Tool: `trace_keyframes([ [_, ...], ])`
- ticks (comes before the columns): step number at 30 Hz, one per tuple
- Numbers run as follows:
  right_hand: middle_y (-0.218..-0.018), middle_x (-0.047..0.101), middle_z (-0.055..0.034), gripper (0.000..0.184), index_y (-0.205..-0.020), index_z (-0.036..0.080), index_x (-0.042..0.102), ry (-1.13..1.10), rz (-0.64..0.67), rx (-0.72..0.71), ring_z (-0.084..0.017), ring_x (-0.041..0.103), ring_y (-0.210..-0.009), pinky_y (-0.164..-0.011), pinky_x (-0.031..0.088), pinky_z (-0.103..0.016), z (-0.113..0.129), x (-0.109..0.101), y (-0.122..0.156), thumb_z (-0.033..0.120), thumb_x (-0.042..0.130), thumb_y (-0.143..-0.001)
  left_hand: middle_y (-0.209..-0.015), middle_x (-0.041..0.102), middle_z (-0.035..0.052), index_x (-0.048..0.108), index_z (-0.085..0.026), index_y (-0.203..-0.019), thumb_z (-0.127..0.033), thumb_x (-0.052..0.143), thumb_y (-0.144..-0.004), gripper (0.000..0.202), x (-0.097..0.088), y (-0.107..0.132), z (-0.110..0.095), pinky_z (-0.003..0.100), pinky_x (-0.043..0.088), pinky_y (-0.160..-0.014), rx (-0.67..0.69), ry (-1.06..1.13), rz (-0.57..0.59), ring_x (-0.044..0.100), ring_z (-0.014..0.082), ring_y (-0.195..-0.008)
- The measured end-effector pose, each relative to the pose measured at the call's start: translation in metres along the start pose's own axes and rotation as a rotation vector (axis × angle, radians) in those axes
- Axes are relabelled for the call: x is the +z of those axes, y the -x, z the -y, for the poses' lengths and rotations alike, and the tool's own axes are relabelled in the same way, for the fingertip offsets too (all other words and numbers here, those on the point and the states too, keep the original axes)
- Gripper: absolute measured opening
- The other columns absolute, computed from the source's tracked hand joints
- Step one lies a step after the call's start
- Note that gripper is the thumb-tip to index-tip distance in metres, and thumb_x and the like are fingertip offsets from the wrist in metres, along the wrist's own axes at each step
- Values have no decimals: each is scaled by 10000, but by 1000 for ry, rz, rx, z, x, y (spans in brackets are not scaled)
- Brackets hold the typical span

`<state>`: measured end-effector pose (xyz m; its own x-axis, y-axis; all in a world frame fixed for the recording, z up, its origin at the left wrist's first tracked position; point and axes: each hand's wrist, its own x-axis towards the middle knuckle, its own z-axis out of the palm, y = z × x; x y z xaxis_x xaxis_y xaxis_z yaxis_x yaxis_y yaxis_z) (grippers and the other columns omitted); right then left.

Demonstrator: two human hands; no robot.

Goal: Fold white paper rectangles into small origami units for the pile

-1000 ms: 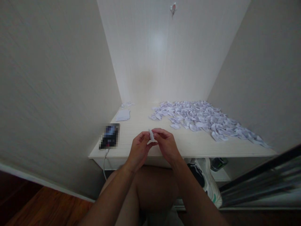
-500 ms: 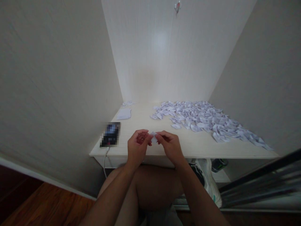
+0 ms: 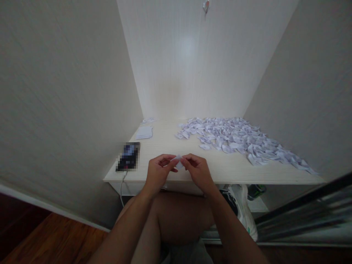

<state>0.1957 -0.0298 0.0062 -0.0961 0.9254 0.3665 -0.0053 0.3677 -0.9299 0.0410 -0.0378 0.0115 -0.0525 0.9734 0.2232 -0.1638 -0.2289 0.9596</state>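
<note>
A small piece of white paper [image 3: 179, 164] is pinched between my two hands, just above the front part of the white desk [image 3: 165, 146]. My left hand [image 3: 161, 168] grips its left side with thumb and fingers. On the right side, the thumb and fingers of my right hand [image 3: 195, 167] are closed on it. Past my hands, to the right, lies a wide spread of folded white paper pieces [image 3: 228, 134]. At the back left is a neat stack of white paper sheets [image 3: 144, 132].
A blurred-out phone [image 3: 128, 157] lies near the desk's left edge, with a white cable [image 3: 121, 189] hanging down. More paper bits [image 3: 149, 120] are in the back left corner. Under the desk, a dark can [image 3: 255, 191] stands beside a white bag [image 3: 243, 209]. Walls enclose three sides.
My left hand's fingers have drawn closer round the paper, and its wrist has shifted slightly left. The paper stays between both hands. The pile looks the same.
</note>
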Motion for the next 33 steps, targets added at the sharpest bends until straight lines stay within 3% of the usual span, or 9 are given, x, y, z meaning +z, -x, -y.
trace_keyframes([
  [3,-732,711,-31,139,-762,207,743,71,15,20,-177,609,-681,-646,463,-297,-5,-1,0,340,723,-799,-725,727,42,736,-130,-800,-330,855,-666,268,-3,-1,3,284,593,-529,-32,-23,46,657,150,-577],
  [7,-694,692,-27,140,-724,203,712,33,-148,52,-173,590,-646,-624,455,-294,-9,11,0,327,703,-789,-766,724,39,728,-137,-949,-332,842,-687,346,2,0,8,292,617,-604,-94,106,16,676,154,-675],
  [10,-673,669,-18,150,-732,197,692,2,-205,78,-161,568,-618,-597,443,-284,-10,17,0,337,693,-787,-807,720,48,729,-134,-946,-343,841,-683,354,4,0,9,289,620,-630,-102,149,-14,680,155,-721],
  [15,-661,649,-6,160,-702,189,680,100,-44,86,-141,538,-589,-568,411,-265,-11,7,-1,333,731,-748,-699,661,19,727,-129,-930,-356,856,-649,383,-4,-4,8,277,601,-509,-79,30,13,645,153,-627],
  [17,-645,639,0,161,-709,189,680,96,-49,94,-138,529,-579,-562,405,-263,-11,4,-2,337,729,-748,-719,666,16,700,-135,-986,-350,861,-640,438,-6,-4,8,285,595,-483,-78,25,7,647,158,-609],
  [21,-618,625,7,181,-722,195,661,24,-125,108,-137,533,-563,-550,407,-261,-11,4,-2,362,714,-770,-818,700,44,668,-132,-996,-330,863,-641,451,-1,-2,7,327,619,-577,-116,116,7,679,166,-640],
  [24,-598,630,9,181,-749,197,660,-13,-51,130,-134,546,-547,-532,413,-255,-10,5,-2,365,722,-776,-853,710,68,691,-115,-928,-329,858,-646,391,1,-2,6,302,606,-595,-134,151,8,673,154,-663],
  [28,-609,646,19,178,-882,202,665,-33,71,122,-137,585,-533,-515,417,-251,-8,1,-1,347,716,-794,-841,725,75,709,-120,-918,-343,848,-658,370,-3,-3,6,293,588,-577,-130,119,35,670,153,-625],
  [33,-655,629,33,205,-1022,234,640,48,44,6,-154,633,-601,-580,460,-267,-6,-3,0,318,674,-838,-703,695,18,691,-150,-861,-319,850,-650,313,-4,-5,6,288,578,-555,-43,36,43,664,153,-561],
])
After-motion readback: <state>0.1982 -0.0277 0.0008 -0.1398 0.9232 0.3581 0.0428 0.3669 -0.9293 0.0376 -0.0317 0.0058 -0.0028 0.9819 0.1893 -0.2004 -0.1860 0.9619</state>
